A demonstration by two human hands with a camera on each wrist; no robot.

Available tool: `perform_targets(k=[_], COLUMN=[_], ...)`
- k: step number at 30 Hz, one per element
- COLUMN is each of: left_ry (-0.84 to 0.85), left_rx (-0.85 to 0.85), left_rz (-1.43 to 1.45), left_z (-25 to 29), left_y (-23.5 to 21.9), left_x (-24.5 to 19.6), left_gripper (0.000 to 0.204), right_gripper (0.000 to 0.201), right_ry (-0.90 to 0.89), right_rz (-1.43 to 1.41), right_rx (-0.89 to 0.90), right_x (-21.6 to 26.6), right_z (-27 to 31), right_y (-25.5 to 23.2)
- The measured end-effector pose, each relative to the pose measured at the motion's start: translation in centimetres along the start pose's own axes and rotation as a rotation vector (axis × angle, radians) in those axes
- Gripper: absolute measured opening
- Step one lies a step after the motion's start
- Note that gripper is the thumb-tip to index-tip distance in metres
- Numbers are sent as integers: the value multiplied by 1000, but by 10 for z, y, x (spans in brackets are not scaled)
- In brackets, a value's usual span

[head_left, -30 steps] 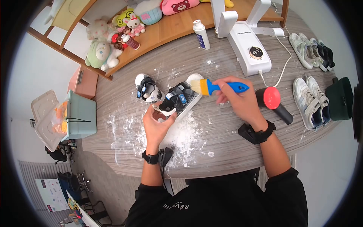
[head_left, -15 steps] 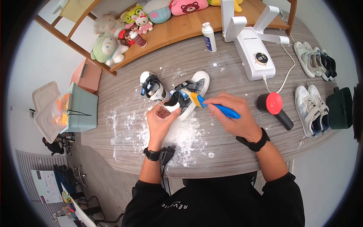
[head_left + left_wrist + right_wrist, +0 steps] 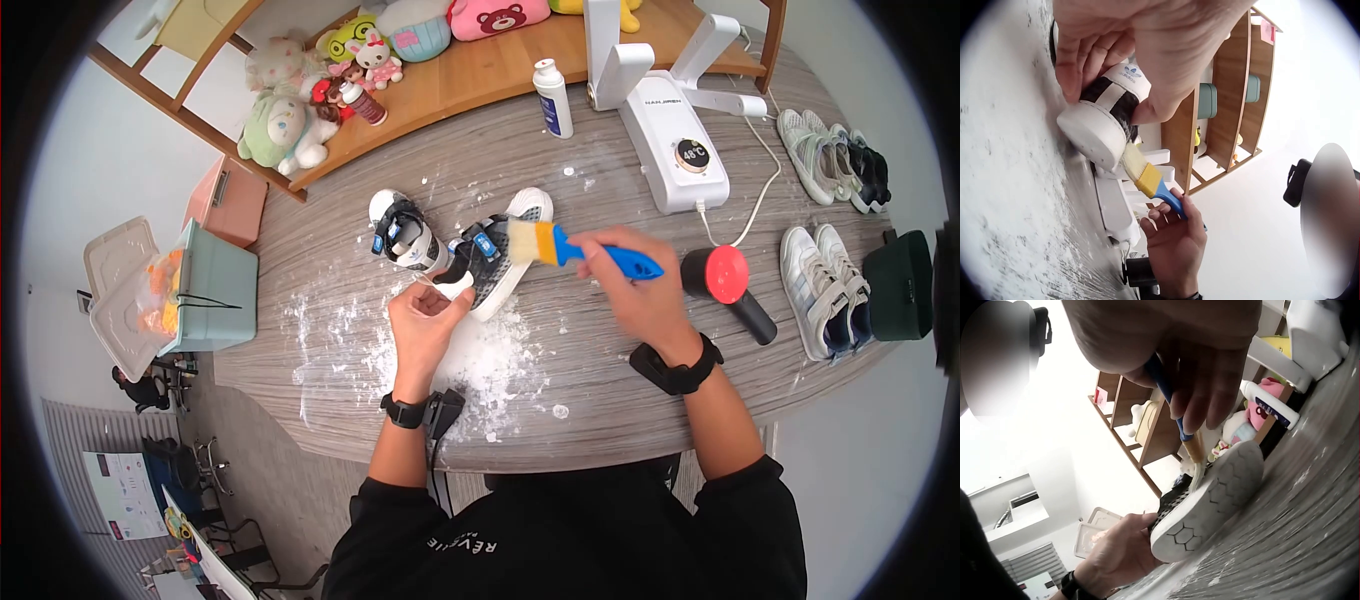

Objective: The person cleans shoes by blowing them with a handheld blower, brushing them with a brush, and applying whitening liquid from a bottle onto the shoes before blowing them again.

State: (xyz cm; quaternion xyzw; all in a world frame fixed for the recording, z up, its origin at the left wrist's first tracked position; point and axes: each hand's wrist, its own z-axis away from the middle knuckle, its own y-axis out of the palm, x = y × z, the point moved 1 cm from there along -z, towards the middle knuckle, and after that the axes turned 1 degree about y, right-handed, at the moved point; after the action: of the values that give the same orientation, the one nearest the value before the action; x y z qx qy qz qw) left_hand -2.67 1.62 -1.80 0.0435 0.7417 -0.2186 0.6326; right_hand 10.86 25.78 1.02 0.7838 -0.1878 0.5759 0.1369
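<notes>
My left hand (image 3: 420, 325) grips the heel of a black-and-white sneaker (image 3: 505, 288) with blue-tipped straps, its toe pointing away from me. The sneaker is tipped on its side, and its patterned sole (image 3: 1210, 506) faces the right wrist view. In my right hand (image 3: 640, 290) is a brush (image 3: 545, 243) with a blue handle, a yellow band and pale bristles. Its bristles (image 3: 1196, 478) lie along the sneaker's upper, just above the sole edge. The matching sneaker (image 3: 405, 232) stands just to the left, straps undone.
White powder (image 3: 485, 365) is scattered over the wood-grain table. A white shoe dryer (image 3: 670, 150), a white bottle (image 3: 553, 100) and a black tool with a red cap (image 3: 727, 275) stand beyond and to the right. More shoes (image 3: 822, 290) line the right edge; a shelf (image 3: 440, 85) holds plush toys.
The brush passes from the sneaker's toe back over its straps, then out to its right side, where the handle lies flatter. My left hand keeps its grip on the heel.
</notes>
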Motion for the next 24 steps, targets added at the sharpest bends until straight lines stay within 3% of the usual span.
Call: perform_targets(k=[5,9,11,14,18,20,24], left_ry=[-7,-44,-48,-63,-81,-97,-122], left_rx=[-17,-3,-14,-10,-15,-12,-26], left_rz=[39,-52,-61,-31,14,38,133], left_z=[2,1,0,1,0,-1,-2], left_y=[2,-4,-4,-3,-3,-3,-3], left_x=[-7,-2,-4,-7,1,5,4], left_gripper=[36,33,32,26,27,28,23], right_gripper=[13,14,14,17,13,12,12], right_ry=[-233,-290,-328,-260,-264,-215,-163], right_rz=[263,346,348,147,148,42,-49], right_rx=[-163,-160,-44,94,159,280,241], right_x=[13,14,12,12,19,17,8], right_z=[-2,-4,-3,3,9,9,9], right_y=[-2,-5,-4,4,11,9,10])
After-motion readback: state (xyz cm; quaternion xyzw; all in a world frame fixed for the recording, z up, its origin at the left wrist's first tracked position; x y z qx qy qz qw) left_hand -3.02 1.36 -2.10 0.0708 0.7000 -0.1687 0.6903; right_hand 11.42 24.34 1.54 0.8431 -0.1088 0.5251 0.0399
